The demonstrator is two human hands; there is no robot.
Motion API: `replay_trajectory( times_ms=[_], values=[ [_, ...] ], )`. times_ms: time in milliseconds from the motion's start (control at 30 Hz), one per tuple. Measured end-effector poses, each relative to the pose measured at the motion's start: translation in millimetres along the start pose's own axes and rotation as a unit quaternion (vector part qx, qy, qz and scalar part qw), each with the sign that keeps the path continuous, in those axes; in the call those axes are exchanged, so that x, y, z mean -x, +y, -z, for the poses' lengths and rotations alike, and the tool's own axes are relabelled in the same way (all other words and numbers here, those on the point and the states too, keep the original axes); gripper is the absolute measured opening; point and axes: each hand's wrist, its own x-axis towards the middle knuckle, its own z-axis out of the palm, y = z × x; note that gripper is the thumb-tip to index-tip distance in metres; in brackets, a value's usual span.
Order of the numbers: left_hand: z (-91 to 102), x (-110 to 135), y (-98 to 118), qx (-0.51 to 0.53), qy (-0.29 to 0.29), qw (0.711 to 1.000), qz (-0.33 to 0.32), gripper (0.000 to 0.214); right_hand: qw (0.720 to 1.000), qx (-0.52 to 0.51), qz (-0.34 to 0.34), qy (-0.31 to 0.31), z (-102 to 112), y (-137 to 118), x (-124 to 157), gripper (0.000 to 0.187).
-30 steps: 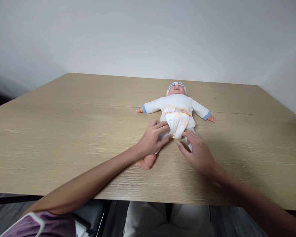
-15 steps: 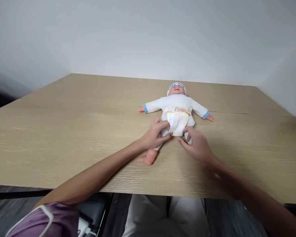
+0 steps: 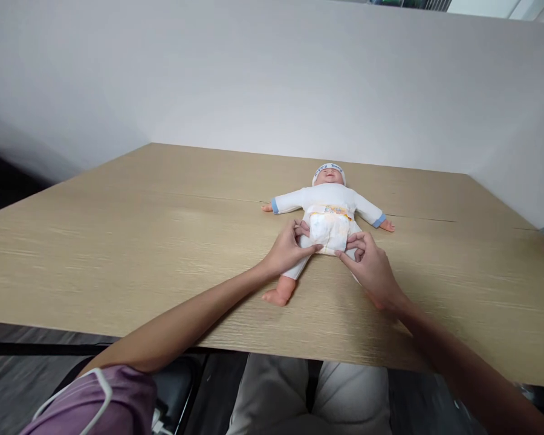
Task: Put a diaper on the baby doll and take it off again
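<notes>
A baby doll (image 3: 330, 196) in a white outfit with blue cuffs lies on its back, head away from me. Over its belly and between its legs sits a white diaper (image 3: 329, 231) with an orange printed band at the waist. My left hand (image 3: 290, 244) pinches the diaper's edge by the doll's leg on the left, thumb along the lower edge. On the other side, my right hand (image 3: 367, 260) grips the opposite lower edge between thumb and fingers. My right hand and forearm hide most of the doll's leg there.
The doll rests on a wide wooden table (image 3: 163, 241) with a thin seam across it. A pale wall (image 3: 236, 78) stands behind. Below the near edge are my legs (image 3: 272, 393) and a dark chair (image 3: 176, 386) at the left.
The diaper's front, bunched before, is now spread flatter and wider between my hands. My right hand has closed on its edge. The view has shifted slightly.
</notes>
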Motion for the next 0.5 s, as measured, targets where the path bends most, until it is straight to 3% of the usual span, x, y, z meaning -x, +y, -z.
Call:
replay_trajectory(
  times_ms=[100, 233, 333, 500],
  values=[
    [-2.5, 3.9, 1.7, -0.020, 0.029, 0.998, 0.047, 0.056, 0.999, 0.042, 0.013, 0.002, 1.5, 1.4, 0.0, 0.029],
    [-0.2, 3.6, 9.5, -0.082, -0.027, 0.996, 0.030, 0.037, 0.997, 0.063, 0.051, -0.008, -0.9, 4.3, -1.8, 0.025],
    [0.8, 2.5, 15.6, -0.108, -0.071, 0.991, 0.028, 0.036, 0.994, 0.046, 0.093, -0.032, -2.9, 8.2, -3.8, 0.029],
    [1.7, 6.1, 22.5, 0.070, -0.087, 0.988, 0.110, 0.049, 0.999, -0.009, 0.051, -0.013, -5.9, 14.2, -6.3, 0.041]
  ],
)
